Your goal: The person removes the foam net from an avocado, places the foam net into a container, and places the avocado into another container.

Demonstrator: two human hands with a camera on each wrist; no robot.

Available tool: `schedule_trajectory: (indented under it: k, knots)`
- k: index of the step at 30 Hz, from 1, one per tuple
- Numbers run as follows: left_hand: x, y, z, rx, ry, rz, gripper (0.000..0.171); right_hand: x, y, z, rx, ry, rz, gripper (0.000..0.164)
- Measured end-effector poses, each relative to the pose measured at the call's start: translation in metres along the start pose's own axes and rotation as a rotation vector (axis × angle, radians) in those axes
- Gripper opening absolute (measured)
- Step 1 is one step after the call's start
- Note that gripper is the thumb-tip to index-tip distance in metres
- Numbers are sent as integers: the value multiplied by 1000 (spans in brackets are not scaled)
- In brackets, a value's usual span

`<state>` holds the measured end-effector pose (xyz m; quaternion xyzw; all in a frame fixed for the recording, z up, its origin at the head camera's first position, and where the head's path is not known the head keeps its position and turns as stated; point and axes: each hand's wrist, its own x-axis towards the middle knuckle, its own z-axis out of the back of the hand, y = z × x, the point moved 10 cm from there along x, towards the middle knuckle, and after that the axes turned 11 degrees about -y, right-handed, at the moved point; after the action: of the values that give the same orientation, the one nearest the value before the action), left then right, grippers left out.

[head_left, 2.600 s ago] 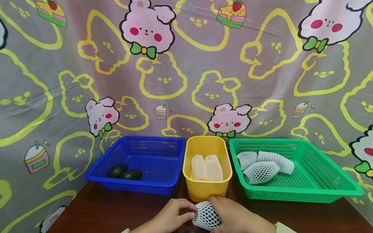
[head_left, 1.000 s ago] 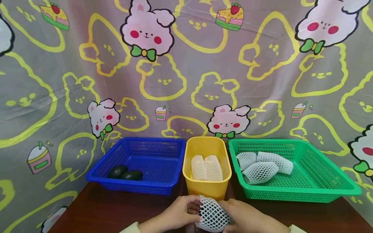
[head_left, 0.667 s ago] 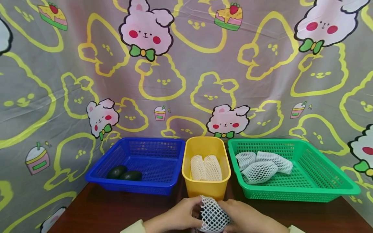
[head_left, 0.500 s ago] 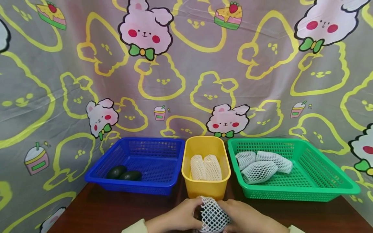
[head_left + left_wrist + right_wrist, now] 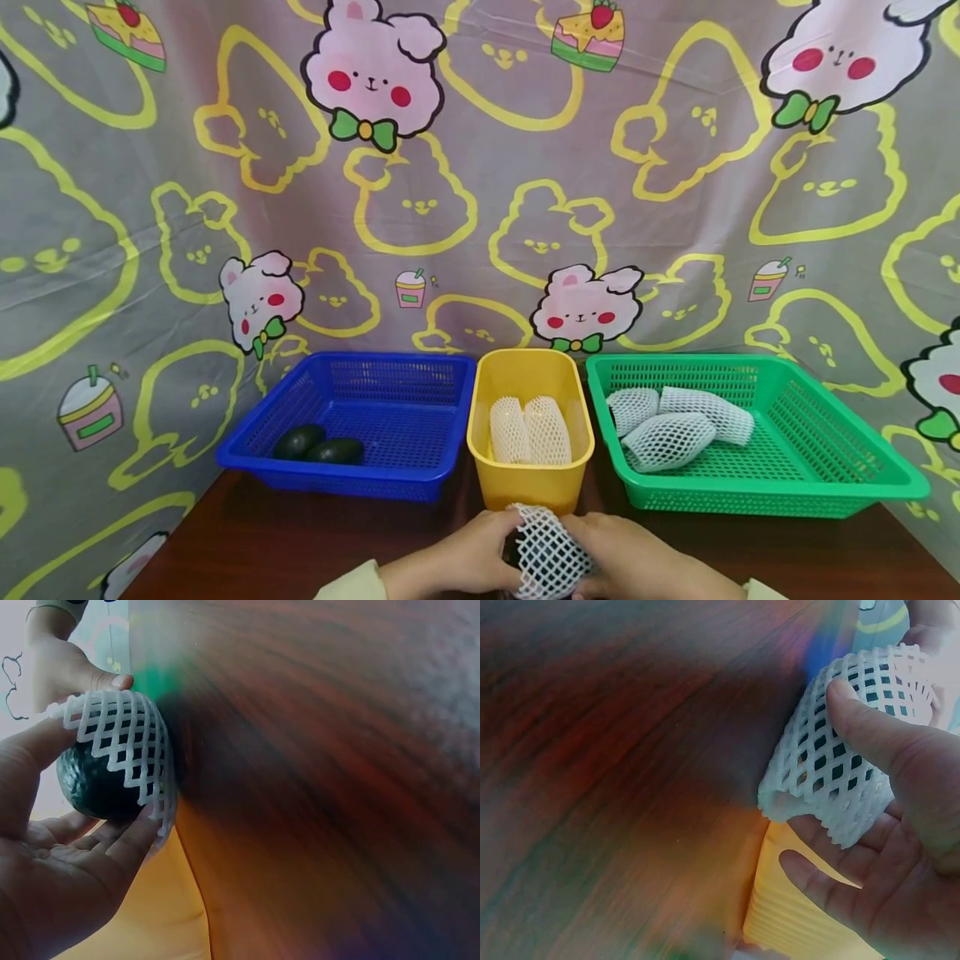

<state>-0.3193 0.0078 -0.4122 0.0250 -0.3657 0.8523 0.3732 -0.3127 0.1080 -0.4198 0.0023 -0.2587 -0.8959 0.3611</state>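
Observation:
A dark green avocado sits partly inside a white foam net sleeve, low in front of the yellow bin. Its bare end faces my left hand, whose thumb and fingers hold the sleeve's open edge from two sides. On the other side, my right hand grips the sleeve with the avocado in it. Its thumb lies along the mesh in the right wrist view, with the fingers on the far side. Through the holes of the sleeve dark skin shows.
The yellow bin holds two flattened foam sleeves. To the left, a blue basket contains two bare avocados. A green basket on the right has several net-covered pieces. Behind the dark wooden table hangs a patterned curtain.
Both hands and the sleeve have shifted slightly right since the earliest frame. My left fingers have gone from the sleeve's side to its open edge, and the avocado's dark end now shows there.

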Motion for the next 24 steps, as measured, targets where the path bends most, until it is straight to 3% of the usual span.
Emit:
schedule_trajectory:
  k: [6, 14, 24]
  knots:
    - [-2, 7, 5, -19, -15, 54, 34, 2, 2, 1, -14, -7, 6, 46]
    - [-8, 7, 17, -87, -58, 41, 48, 4, 5, 6, -61, -34, 14, 30]
    - [-19, 21, 33, -130, -81, 139, 66, 4, 10, 17, -76, -65, 44, 16]
